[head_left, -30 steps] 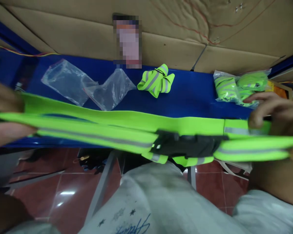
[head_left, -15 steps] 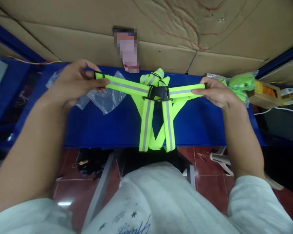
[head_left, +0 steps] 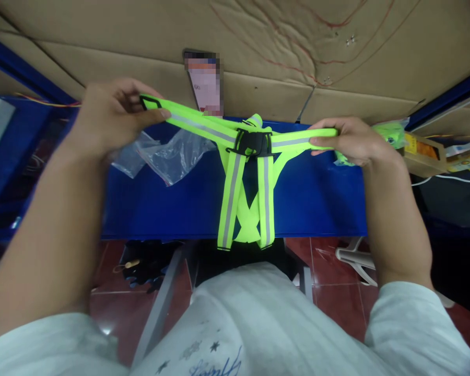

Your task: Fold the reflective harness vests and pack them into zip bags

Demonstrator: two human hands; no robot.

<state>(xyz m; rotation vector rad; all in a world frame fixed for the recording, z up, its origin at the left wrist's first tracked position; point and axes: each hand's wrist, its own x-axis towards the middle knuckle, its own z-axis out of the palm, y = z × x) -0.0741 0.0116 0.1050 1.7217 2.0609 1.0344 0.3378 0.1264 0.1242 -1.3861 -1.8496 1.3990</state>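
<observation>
A neon yellow-green reflective harness (head_left: pixel 267 196) with grey stripes is stretched between my two hands. My left hand (head_left: pixel 119 112) pinches its left strap close to a black slider buckle (head_left: pixel 151 102). On the other side, my right hand (head_left: pixel 339 138) grips the right strap between thumb and fingers. A black buckle (head_left: pixel 254 142) joins the straps in the middle. Two straps hang down from it past the front edge of the blue table (head_left: pixel 313 209), and behind them other straps cross.
Clear plastic bags (head_left: pixel 176 156) lie on the table by my left forearm. A phone (head_left: pixel 207 86) leans against the cardboard wall (head_left: pixel 141 68). Bagged neon material (head_left: pixel 394 131) and a cardboard box (head_left: pixel 425 154) are at the right, partly behind my hand.
Both hands have risen slightly and moved a little apart, pulling the harness wider. Its central buckle has come up a bit, and the crossed straps behind show more plainly.
</observation>
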